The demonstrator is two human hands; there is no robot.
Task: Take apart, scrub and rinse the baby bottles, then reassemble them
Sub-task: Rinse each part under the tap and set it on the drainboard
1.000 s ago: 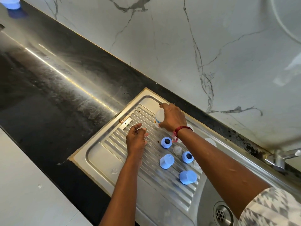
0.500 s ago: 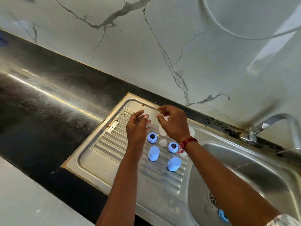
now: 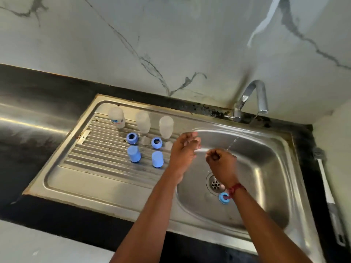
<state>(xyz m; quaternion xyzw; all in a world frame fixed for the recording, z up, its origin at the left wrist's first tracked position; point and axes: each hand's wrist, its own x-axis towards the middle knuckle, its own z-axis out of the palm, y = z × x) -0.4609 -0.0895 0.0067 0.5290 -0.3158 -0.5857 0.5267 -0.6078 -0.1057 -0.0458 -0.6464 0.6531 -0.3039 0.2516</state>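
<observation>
Three clear bottle bodies [image 3: 116, 117] [image 3: 142, 122] [image 3: 166, 127] stand upside down in a row at the back of the drainboard [image 3: 91, 175]. In front of them lie two blue collar rings [image 3: 131, 138] [image 3: 156, 142], two clear teats [image 3: 145, 140] [image 3: 168, 145] and two blue caps [image 3: 134, 154] [image 3: 157, 159]. A third blue ring [image 3: 224, 198] lies in the sink basin [image 3: 266, 168] beside the drain. My left hand [image 3: 185, 147] hovers at the basin's left rim, fingers loosely bent, holding nothing. My right hand [image 3: 221, 161] is over the basin under a thin water stream, fingers curled in, nothing visible in it.
The tap [image 3: 252, 99] at the back runs a thin stream of water [image 3: 232, 143]. A bottle brush [image 3: 326, 196] lies on the black counter right of the sink. The marble wall rises behind, and the black counter [image 3: 38, 111] stretches left.
Both hands left the bottle parts on the drainboard and moved right, over the basin. The view swung right, showing the tap and the whole sink.
</observation>
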